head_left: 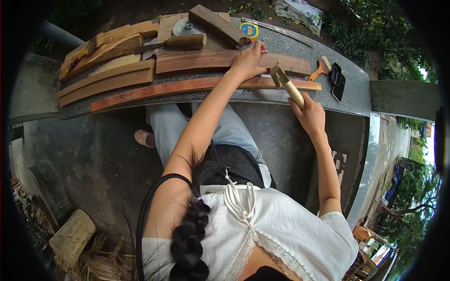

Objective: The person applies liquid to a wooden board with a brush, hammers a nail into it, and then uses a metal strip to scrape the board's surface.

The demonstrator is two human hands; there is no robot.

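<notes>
My right hand [309, 114] is wrapped round the wooden handle of a hammer [295, 95]. The hammer's metal head [278, 76] hangs over the near edge of a thick reddish-brown plank [197, 62]. On that same plank, my left hand [247, 63] grips from above, fingers toward the far edge and thumb on the near side. Its fingertips are partly hidden. A small thin piece, perhaps a nail [278, 62], shows just above the hammer head. A long narrow wooden strip [173, 88] lies along the table's near edge, passing under my left forearm.
On the speckled stone table [349, 77] are a chisel-like tool [185, 41], a grey disc [186, 27], a wooden block [215, 22], a tape measure [250, 30], a metal ruler [281, 33], a brush [320, 68] and a black phone-like object [337, 82]. Wood pieces [110, 77] lie left.
</notes>
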